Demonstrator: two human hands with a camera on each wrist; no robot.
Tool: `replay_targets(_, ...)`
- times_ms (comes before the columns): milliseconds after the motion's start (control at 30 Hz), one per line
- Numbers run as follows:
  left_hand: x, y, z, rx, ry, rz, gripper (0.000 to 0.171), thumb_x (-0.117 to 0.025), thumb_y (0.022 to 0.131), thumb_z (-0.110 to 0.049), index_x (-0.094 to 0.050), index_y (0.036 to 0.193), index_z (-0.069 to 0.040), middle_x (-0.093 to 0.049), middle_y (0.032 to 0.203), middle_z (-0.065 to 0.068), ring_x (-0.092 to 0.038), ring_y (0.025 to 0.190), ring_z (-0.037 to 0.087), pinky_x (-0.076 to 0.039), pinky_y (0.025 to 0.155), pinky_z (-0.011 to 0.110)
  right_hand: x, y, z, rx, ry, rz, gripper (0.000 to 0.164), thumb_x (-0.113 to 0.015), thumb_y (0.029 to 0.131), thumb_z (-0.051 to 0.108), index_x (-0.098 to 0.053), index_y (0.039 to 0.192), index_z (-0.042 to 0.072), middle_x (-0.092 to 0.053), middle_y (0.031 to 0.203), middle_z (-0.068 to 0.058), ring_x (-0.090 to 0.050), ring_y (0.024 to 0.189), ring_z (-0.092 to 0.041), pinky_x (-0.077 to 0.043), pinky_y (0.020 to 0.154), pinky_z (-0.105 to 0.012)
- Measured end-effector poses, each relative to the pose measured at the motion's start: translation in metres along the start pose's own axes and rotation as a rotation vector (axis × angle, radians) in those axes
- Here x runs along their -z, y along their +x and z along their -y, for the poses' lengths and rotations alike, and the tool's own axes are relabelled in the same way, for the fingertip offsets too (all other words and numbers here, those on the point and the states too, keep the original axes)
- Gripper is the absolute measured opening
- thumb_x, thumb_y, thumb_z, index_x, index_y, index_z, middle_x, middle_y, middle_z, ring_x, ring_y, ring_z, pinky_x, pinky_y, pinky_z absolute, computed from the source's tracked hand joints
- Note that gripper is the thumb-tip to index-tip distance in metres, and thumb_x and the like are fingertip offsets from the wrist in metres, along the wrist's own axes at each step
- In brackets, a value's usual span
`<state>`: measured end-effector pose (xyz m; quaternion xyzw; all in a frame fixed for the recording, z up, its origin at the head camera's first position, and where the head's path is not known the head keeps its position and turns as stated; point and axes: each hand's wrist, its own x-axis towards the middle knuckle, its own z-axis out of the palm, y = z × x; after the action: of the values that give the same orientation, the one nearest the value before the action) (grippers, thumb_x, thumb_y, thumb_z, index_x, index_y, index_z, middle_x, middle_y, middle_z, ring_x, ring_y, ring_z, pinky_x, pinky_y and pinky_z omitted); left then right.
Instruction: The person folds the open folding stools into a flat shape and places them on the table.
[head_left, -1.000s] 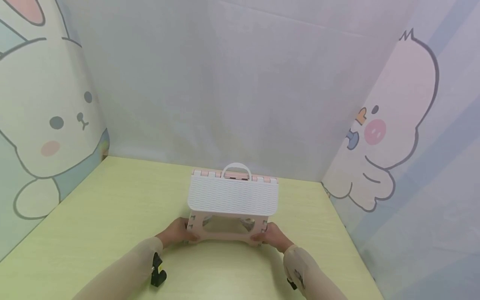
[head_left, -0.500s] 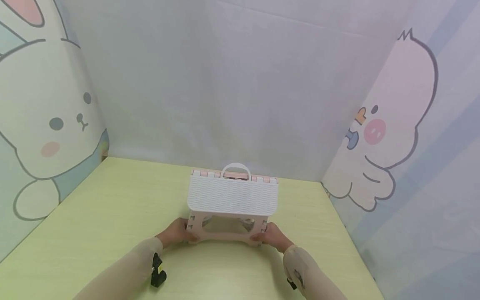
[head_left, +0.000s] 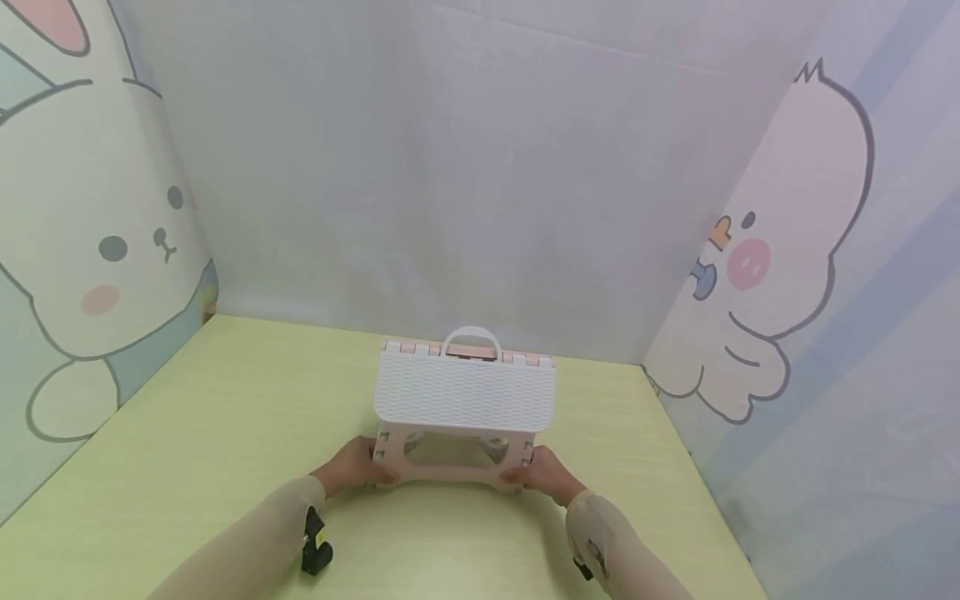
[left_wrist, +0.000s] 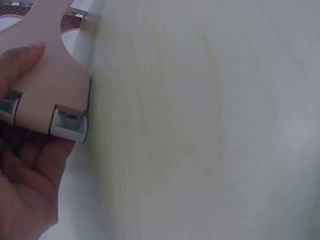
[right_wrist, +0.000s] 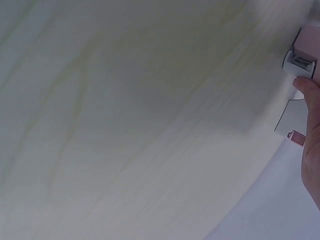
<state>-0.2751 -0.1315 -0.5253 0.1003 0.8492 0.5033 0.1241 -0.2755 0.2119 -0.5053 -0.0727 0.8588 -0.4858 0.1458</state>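
A small folding step stool [head_left: 465, 392] stands unfolded on the table, with a white woven-textured top, pale pink legs and a white carry handle [head_left: 472, 332] raised at its far edge. My left hand [head_left: 354, 463] grips the stool's left leg near its foot, thumb on the front face. In the left wrist view that thumb lies flat on the pink leg panel [left_wrist: 55, 60], the fingers curled behind the hinge side. On the opposite side my right hand [head_left: 551, 473] holds the right leg low down. Its thumb shows by a white hinge piece [right_wrist: 299, 65] in the right wrist view.
The pale yellow wood-grain table [head_left: 247, 400] reaches back to a plain grey-white curtain [head_left: 450, 167]. Cartoon-printed side walls, a rabbit [head_left: 97, 208] at left and a chick [head_left: 780, 233] at right, border the table. Black wrist straps [head_left: 317, 546] sit on the sleeves.
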Motion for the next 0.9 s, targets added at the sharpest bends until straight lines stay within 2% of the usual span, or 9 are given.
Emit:
replay_targets(500,0.0000,0.0002,0.0005,0.006,0.006,-0.005,0.036,-0.082,0.070,-0.009,-0.067,0.101,0.002,-0.064,0.081,0.002,-0.051,0.069,0.018,-0.046,0.061,0.032,-0.0003,0.0010,-0.0001,0.012,-0.006,0.008,0.040,-0.077,0.076,0.011,-0.063,0.110,-0.005,-0.067,0.106,-0.014,-0.062,0.089,-0.021,-0.052,0.073,-0.043)
replay_targets(900,-0.0003,-0.0003,-0.0006,0.006,0.022,-0.009,0.035,-0.082,0.070,-0.010,-0.067,0.100,0.002,-0.064,0.080,0.001,-0.051,0.068,0.017,-0.046,0.061,0.032,-0.0003,0.0005,0.0003,0.004,-0.003,0.010,0.040,-0.076,0.076,0.011,-0.063,0.110,-0.005,-0.067,0.105,-0.013,-0.062,0.088,-0.021,-0.052,0.074,-0.043)
